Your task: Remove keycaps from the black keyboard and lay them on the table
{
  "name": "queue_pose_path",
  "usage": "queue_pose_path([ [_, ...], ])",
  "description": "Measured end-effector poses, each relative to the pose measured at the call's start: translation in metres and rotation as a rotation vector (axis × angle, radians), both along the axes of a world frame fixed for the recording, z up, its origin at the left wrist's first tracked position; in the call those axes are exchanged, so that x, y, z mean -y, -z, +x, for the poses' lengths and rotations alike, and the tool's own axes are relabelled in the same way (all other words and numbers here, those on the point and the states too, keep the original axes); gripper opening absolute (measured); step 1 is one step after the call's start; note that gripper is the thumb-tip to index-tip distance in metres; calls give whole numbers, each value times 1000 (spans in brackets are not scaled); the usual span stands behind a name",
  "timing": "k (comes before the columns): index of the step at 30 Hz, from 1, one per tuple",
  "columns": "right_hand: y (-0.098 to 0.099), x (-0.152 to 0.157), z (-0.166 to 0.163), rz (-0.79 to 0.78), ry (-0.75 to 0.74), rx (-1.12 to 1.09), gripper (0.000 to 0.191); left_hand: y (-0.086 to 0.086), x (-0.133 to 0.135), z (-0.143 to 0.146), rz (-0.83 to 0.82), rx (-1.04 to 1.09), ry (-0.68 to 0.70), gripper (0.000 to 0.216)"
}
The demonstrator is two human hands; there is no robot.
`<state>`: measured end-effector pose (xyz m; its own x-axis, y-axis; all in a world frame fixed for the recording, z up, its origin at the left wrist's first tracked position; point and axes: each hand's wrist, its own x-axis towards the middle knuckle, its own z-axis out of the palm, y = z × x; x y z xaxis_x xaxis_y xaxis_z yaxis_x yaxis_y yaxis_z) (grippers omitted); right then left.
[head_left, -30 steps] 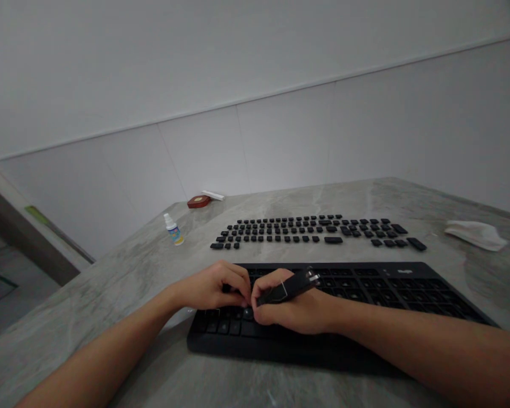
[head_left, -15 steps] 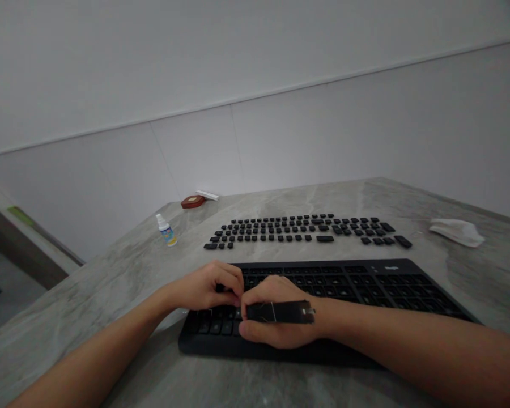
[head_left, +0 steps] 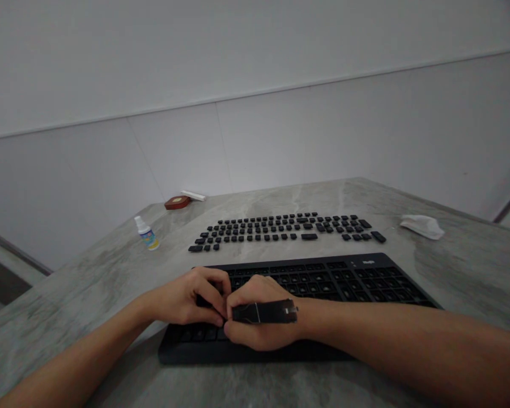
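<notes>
Under both hands lies a black keyboard [head_left: 352, 262] with most keycaps off and its sockets showing; some flat keys remain at the lower left. My right hand [head_left: 259, 294] is closed around a flat black tool [head_left: 276, 311] with a shiny metal piece at its rear end. The tool's front end is hidden by my fingers, so its kind does not show. My left hand [head_left: 195, 294] touches the keyboard's left part, fingertips pinched together right beside my right fingertips. Whatever is between those fingers is hidden.
Loose black keycaps [head_left: 263, 229] lie in rows beyond the keyboard. A small white spray bottle [head_left: 148, 233] stands left; a reddish-brown box [head_left: 177, 202] and a white strip [head_left: 193, 195] lie behind it. A crumpled white cloth or tissue [head_left: 423, 225] rests right on the grey marbled table [head_left: 123, 272].
The view has turned slightly to the right, so everything appears shifted left. Both hands stay together over the keyboard's left part, and the tool remains in my right hand.
</notes>
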<state>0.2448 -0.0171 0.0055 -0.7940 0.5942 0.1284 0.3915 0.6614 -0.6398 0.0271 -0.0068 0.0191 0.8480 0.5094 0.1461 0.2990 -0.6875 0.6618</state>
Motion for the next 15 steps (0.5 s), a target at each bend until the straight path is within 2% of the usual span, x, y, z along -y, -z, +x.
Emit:
queue_pose_path([
  [4,2,0,-2,5,9,-32,17,0,1,0,0,-11,0,6],
  [9,2,0,-4,27,16,-66,30,1,0,0,7,-11,-7,9],
  [15,7,3,-4,122,17,-101,26,1,1,-1,25,-32,-10,14],
])
